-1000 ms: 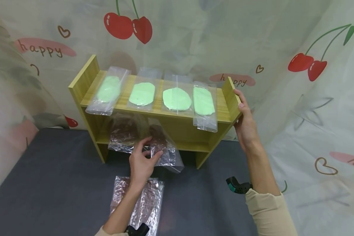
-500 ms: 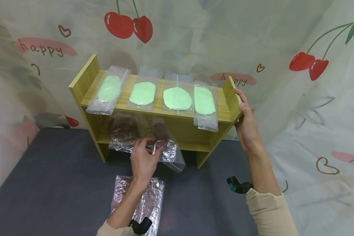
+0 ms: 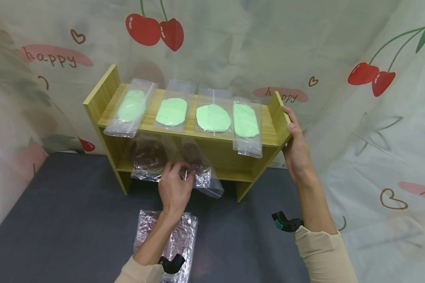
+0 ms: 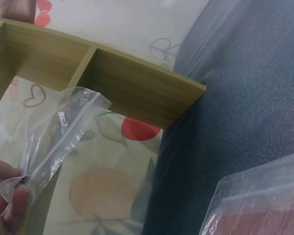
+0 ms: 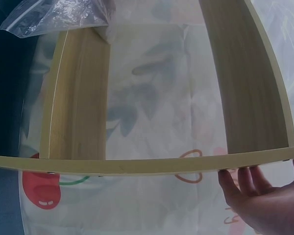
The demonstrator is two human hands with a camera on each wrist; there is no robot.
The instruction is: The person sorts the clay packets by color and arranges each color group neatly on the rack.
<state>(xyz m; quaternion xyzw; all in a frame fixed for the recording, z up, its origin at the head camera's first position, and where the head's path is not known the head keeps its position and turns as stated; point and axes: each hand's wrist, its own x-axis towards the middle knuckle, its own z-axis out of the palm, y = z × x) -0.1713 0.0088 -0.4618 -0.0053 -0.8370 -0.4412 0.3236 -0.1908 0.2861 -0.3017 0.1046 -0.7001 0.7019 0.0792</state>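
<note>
**Brown bag (image 3: 203, 179) pinched by the left hand (image 3: 173, 190), its length slanting past the fingers (image 3: 188, 182)**

The left edge of the bag is grasped between the left hand's thumb and fingertips. It is held at the front of the rack (image 3: 102, 91), over the lower shelf (image 3: 233, 175). Its long axis is slanted: one end is set beyond the fingers, below the top shelf (image 3: 268, 129); the zip end (image 3: 216, 190) is hung to their right and nearer the person.

A second brown bag (image 3: 148, 157) is seen just left of the fingers. More bags (image 3: 178, 243) are laid nearer the person, partly under the forearm.

The right hand (image 3: 297, 153) is placed well to the right, bent fingertips touching the end panel (image 3: 279, 120); whether it is clasped cannot be told. The left hand is much the nearer, and any straightening is judged to depend on that slant.
</note>
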